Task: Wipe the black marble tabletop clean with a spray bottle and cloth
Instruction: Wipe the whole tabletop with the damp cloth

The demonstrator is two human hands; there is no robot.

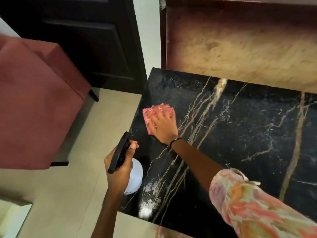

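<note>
The black marble tabletop (pixel 240 134) with gold and white veins fills the right half of the view. My right hand (pixel 163 124) lies flat, fingers spread, on a folded pink cloth (pixel 148 114) near the tabletop's left edge. My left hand (pixel 120 170) is wrapped around the neck of a spray bottle (pixel 136 177) with a black trigger head and a white body, held over the left edge of the tabletop. A white smear of spray (pixel 147 205) shows on the marble near the front left corner.
A dusty-pink upholstered chair (pixel 37 103) stands left of the table on the beige tiled floor (pixel 72 194). A dark wooden door (pixel 85 40) is behind it. A worn wooden panel (pixel 240 42) rises along the table's far edge.
</note>
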